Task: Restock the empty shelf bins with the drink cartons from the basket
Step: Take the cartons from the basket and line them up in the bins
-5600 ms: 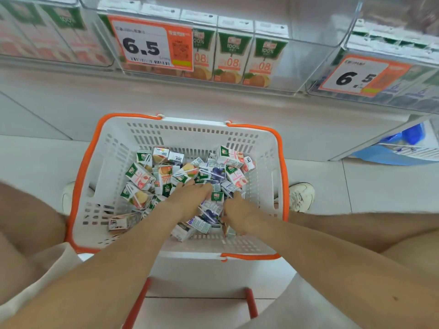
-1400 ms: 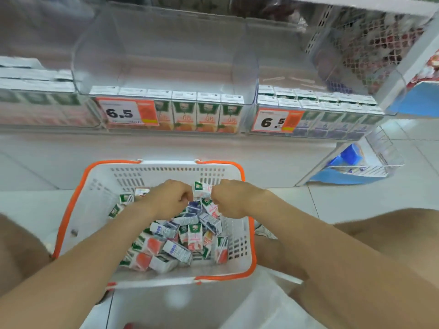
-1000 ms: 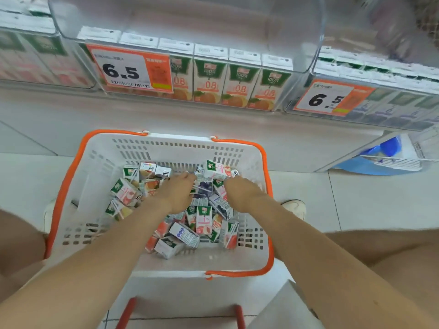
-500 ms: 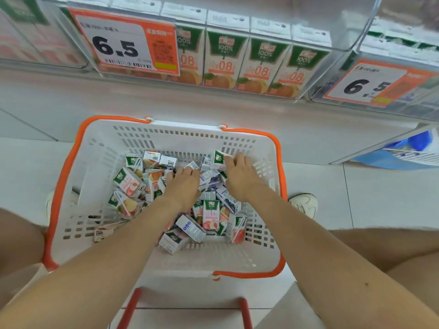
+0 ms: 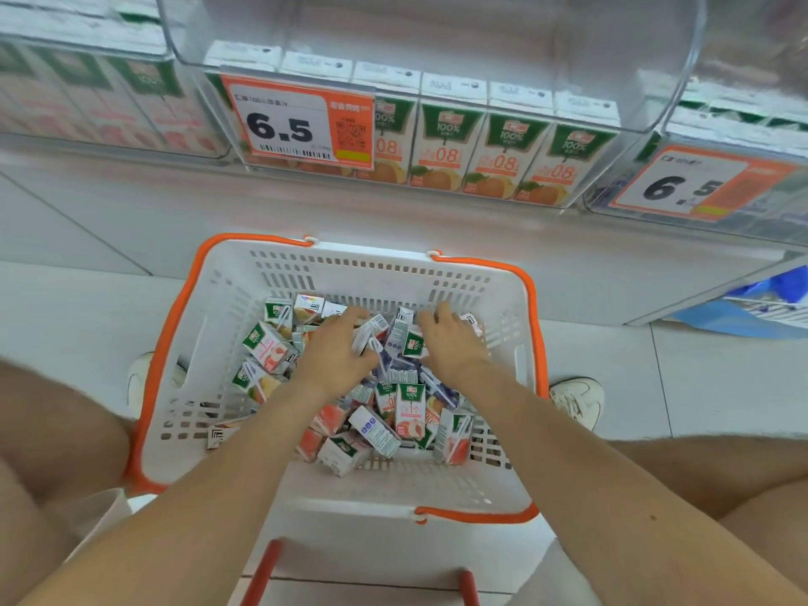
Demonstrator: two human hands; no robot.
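Stock in hand: drink cartons (image 5: 402,408), many, heaped loose from the middle of the basket (image 5: 350,273) to its far wall. The job looks barely under way.
Destination: shelf bin (image 5: 437,32) beyond the basket's far edge, apparently empty; lower bin (image 5: 481,146) shows a full front row.
Left hand (image 5: 334,352): fingers bent over cartons, grasp unclear.
Right hand (image 5: 450,343): flat, fingers spread, resting on cartons.
Clearance: open lift above the basket; bin lips overhang its far rim.
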